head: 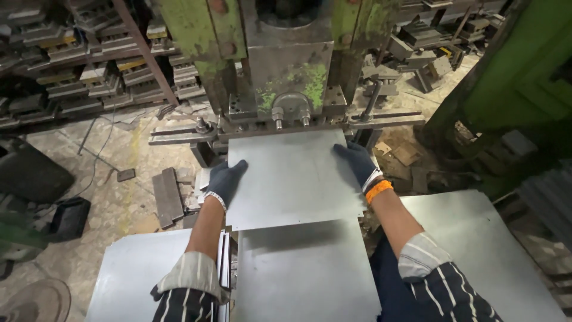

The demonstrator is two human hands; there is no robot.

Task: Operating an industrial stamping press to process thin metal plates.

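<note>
Head view, sheet: grey metal sheet [286, 179] lies flat in front of the press [286, 65], far edge right at the die area under the ram, not visibly under it yet.
Head view, left hand [225, 180]: gloved, palm down on the sheet's left edge, fingers [235, 170] spread flat, gripping nothing.
Head view, right hand [357, 161]: gloved, flat on the right edge near the far corner, fingers extended, pressing not clasping.
Stock: more sheets on a lower stack [304, 274], plus sheets left [143, 274] and right [476, 250].
Progress, my read: sheet positioned and squared; pressing looks not yet done, the surface shows no marks.
</note>
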